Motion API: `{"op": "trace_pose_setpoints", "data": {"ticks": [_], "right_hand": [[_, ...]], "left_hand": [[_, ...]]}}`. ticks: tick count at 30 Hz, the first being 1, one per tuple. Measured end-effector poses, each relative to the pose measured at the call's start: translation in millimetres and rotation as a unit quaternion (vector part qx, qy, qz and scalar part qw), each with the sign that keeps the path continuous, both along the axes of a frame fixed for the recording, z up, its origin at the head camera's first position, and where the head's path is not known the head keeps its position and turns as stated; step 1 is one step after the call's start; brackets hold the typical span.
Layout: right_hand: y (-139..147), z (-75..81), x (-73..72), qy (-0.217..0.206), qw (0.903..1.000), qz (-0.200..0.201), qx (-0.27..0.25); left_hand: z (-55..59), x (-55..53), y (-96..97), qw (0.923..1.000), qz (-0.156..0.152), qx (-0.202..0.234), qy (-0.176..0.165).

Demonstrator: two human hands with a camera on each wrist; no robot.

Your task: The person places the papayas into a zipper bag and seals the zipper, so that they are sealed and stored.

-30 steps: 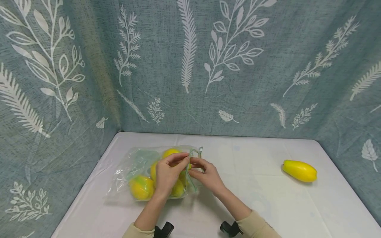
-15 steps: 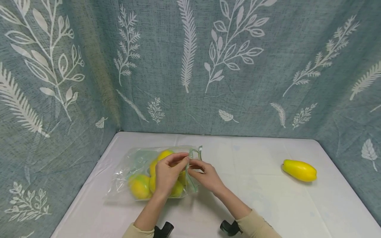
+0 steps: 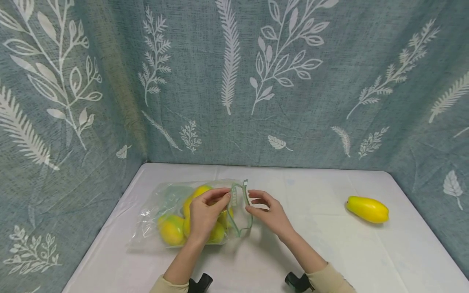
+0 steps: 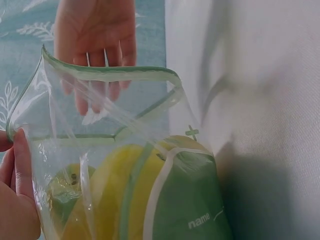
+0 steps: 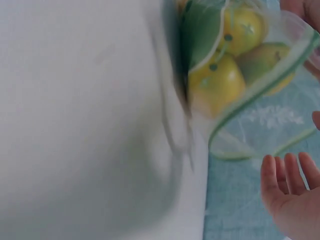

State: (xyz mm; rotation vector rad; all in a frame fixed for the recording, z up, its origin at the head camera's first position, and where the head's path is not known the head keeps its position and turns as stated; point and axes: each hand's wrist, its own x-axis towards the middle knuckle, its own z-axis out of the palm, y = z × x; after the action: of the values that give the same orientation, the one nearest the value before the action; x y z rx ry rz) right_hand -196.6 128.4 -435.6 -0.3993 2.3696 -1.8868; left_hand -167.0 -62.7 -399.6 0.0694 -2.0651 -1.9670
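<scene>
A clear zip bag (image 3: pixel 148 217) with a green rim lies on its side on the table, several yellow-green fruits (image 3: pixel 171 230) inside. My left hand (image 3: pixel 206 211) pinches the bag's rim between thumb and fingertips. The bag's mouth gapes toward the right. Just right of that mouth is my right hand (image 3: pixel 270 212), fingers relaxed and holding nothing; its thumb tip is at the rim, and I cannot tell whether it touches. In the left wrist view, the right hand (image 4: pixel 100 27) shows loosely straight fingers beyond the rim. The bag's front carries a green label (image 4: pixel 185 200).
A yellow papaya-like fruit (image 3: pixel 367 209) lies by itself toward the right of the white-covered table (image 3: pixel 322 252). Blue-green curtains (image 3: pixel 205 134) with white leaf patterns stand behind and at the sides. Black wrist mounts (image 3: pixel 200 283) show below the forearms.
My right hand has let go of the rim and drawn back to the right, while the bag's mouth has opened wider. The left hand has stayed on the rim.
</scene>
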Motion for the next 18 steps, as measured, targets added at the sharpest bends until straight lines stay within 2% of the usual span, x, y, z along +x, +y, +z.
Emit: {"op": "trace_pose_setpoints", "data": {"ticks": [18], "right_hand": [[75, 7.4, 0.6, -0.012, 0.9961, -0.085, 0.018]], "left_hand": [[0.7, 0.1, -1.1, 0.9999, 0.002, 0.005, -0.011]]}}
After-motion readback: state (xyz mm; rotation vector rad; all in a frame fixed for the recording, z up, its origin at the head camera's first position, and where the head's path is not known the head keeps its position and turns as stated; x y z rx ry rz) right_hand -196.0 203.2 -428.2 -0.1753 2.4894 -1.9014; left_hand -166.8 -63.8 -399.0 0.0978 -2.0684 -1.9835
